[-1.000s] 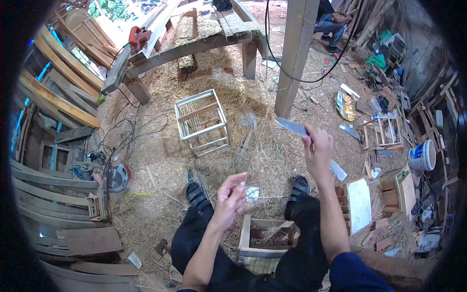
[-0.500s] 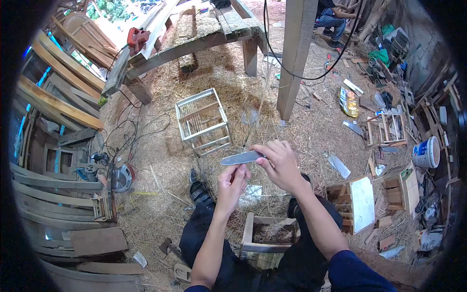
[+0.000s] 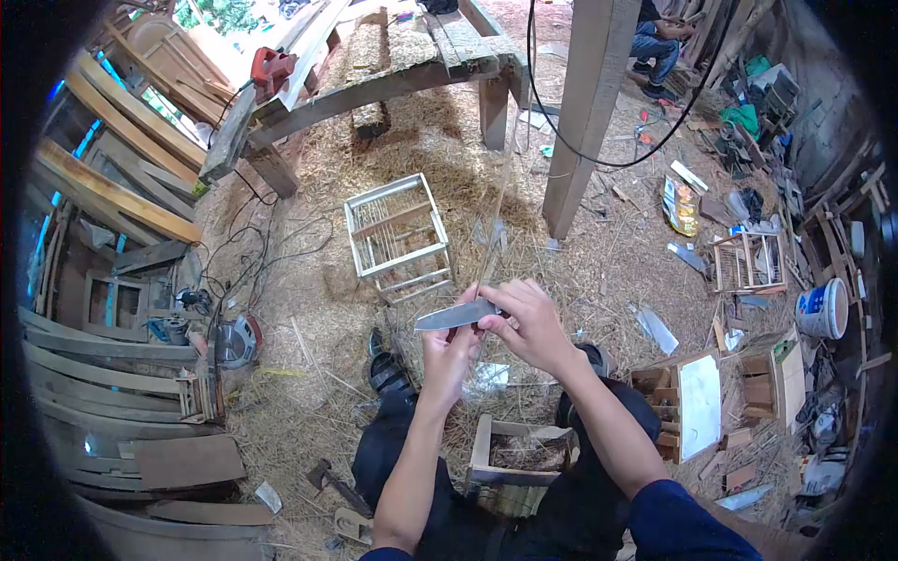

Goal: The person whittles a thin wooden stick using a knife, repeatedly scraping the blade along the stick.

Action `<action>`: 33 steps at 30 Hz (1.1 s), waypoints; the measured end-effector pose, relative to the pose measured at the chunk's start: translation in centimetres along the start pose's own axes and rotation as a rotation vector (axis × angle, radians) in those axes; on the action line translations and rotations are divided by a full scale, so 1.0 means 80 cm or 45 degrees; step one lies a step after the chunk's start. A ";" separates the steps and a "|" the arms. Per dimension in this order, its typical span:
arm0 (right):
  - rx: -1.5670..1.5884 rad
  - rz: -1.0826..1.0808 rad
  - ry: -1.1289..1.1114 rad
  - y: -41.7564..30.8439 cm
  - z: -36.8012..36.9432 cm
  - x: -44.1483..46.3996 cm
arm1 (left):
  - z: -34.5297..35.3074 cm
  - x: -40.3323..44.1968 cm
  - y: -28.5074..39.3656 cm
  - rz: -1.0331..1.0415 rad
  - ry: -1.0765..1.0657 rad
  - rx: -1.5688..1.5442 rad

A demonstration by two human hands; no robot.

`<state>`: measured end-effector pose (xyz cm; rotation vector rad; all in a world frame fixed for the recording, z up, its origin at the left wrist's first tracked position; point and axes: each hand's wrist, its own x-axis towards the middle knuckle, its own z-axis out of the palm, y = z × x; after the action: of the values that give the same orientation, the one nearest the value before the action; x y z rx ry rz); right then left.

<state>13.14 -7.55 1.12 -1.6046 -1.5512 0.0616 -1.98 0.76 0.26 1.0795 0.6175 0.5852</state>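
Observation:
A knife (image 3: 456, 316) with a wide grey blade points left, its handle end inside my right hand (image 3: 526, 323), whose fingers are closed around it. My left hand (image 3: 451, 357) is just below the blade, fingers pinched together. A thin pale strip (image 3: 496, 220) rises from between the hands; its lower end is hidden by blade and fingers. Beyond them a wooden cage with thin bars (image 3: 398, 238) stands on the straw-littered floor. Between my legs sits a small open wooden box (image 3: 482, 449).
A rough workbench (image 3: 374, 103) bears a red power tool (image 3: 271, 70). A wooden post (image 3: 589, 122) and hanging cable stand ahead. At the right are a second cage (image 3: 748, 262), a white bucket (image 3: 823, 309) and wooden boxes. Another person (image 3: 655, 47) crouches at the back right.
The knife has come from the upper right down to my left hand. Since half a second ago, both hands have shifted only slightly, and the view has moved a little.

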 end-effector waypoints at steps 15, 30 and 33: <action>-0.089 0.162 0.455 0.047 -0.044 0.017 | 0.005 -0.027 0.012 -0.182 -0.188 -0.005; 0.476 0.540 0.262 -0.011 -0.007 -0.008 | -0.017 -0.018 0.003 -0.039 -0.098 0.119; 0.598 0.591 0.240 -0.005 -0.002 -0.017 | -0.019 -0.019 0.000 -0.051 -0.136 0.114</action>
<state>12.63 -8.80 0.73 -1.5013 -0.9092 0.4776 -4.11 0.60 0.04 1.1721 0.5748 0.4653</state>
